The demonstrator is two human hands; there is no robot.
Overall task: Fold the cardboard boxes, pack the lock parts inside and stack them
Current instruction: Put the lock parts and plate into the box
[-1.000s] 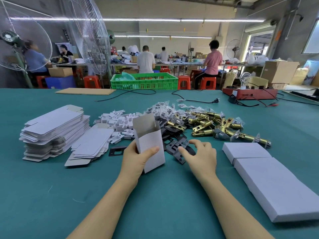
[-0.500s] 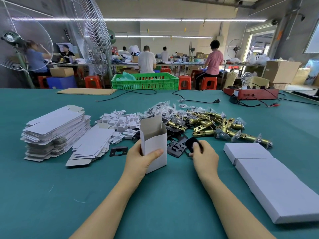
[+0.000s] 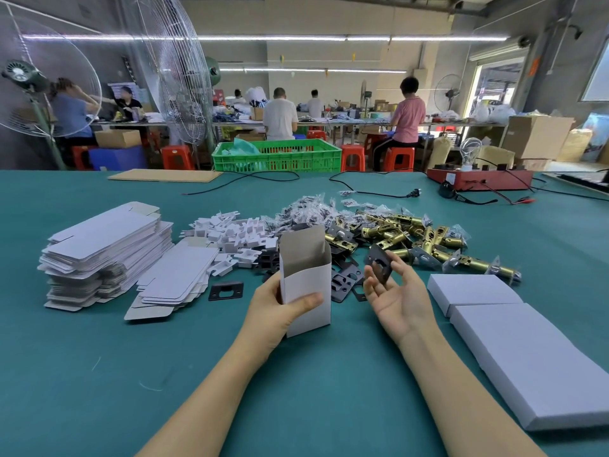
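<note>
teal table [image 3: 99, 374] | standing fans [image 3: 171, 67] | strip lights [image 3: 296, 37] | green crate [image 3: 276, 156]

surface [image 3: 99, 374]: teal, felt-like
left: stacks of flat box blanks [image 3: 105, 249]
middle: white inserts [image 3: 230, 232], black plates [image 3: 342, 285], brass latches [image 3: 412, 239]
right: closed white boxes [image 3: 527, 354]
far: red device [image 3: 478, 179], cardboard sheet [image 3: 164, 175]
</note>
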